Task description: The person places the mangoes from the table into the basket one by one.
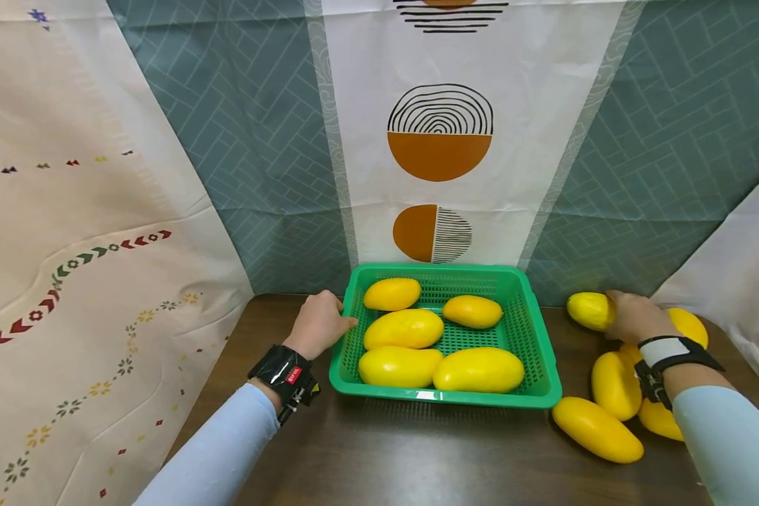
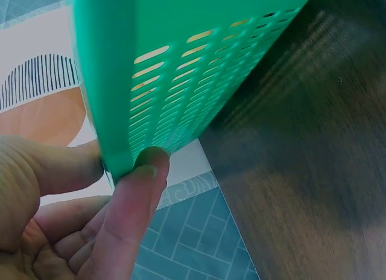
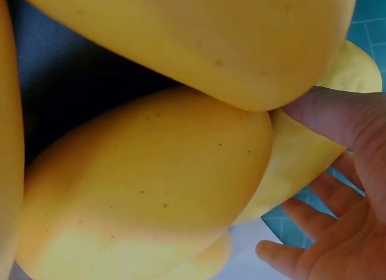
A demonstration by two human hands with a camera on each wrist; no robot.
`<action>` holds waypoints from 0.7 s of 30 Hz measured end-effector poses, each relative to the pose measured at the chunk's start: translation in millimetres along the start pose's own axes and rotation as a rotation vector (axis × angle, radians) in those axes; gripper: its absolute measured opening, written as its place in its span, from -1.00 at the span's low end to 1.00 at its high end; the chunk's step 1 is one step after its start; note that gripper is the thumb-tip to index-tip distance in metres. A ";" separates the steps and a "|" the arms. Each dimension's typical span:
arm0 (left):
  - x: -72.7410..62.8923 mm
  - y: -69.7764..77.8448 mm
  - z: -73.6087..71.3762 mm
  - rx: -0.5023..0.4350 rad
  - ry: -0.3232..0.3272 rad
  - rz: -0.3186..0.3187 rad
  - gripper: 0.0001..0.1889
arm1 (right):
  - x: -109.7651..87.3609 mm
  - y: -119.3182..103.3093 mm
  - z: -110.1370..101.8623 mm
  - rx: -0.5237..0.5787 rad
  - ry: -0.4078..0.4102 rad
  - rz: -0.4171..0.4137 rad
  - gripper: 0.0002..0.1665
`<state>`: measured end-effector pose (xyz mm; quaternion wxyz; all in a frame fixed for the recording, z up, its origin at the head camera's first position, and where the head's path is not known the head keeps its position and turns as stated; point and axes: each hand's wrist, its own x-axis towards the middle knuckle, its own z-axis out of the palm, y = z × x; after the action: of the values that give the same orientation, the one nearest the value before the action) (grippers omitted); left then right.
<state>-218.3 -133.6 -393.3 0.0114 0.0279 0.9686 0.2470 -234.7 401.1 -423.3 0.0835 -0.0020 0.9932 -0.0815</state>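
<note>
A green plastic basket (image 1: 445, 397) with perforated walls holds several yellow mangoes (image 1: 403, 329). My left hand (image 1: 319, 323) is at the basket's left side; in the left wrist view its thumb and finger pinch the rim (image 2: 111, 111). My right hand (image 1: 635, 318) reaches into a group of mangoes right of the basket, at the right end of a paler mango (image 1: 587, 310). In the right wrist view the thumb (image 3: 329, 114) crosses the paler mango (image 3: 295, 162), an index finger goes behind it, and the other fingers spread below. Nearer mangoes (image 3: 145, 189) partly cover it.
More loose mangoes lie on the dark wooden table (image 1: 379, 457) under and in front of the right forearm, one mango (image 1: 597, 429) close to the basket's front right corner. A patterned cloth (image 1: 278, 140) hangs behind the table, with a cream cloth (image 1: 101, 281) at left.
</note>
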 end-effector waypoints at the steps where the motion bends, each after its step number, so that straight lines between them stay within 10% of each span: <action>1: 0.0 0.5 -0.1 0.000 0.001 0.002 -0.53 | -0.2 0.3 0.2 -0.002 0.006 -0.005 0.01; 21: 0.4 -0.2 -1.1 -0.006 -0.003 0.002 -0.60 | -4.4 -23.1 -13.9 0.045 0.305 -0.157 -0.16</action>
<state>-218.7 -134.3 -392.5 0.0127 0.0294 0.9678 0.2497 -232.9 380.7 -405.3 -0.0748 -0.0655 0.9890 -0.1092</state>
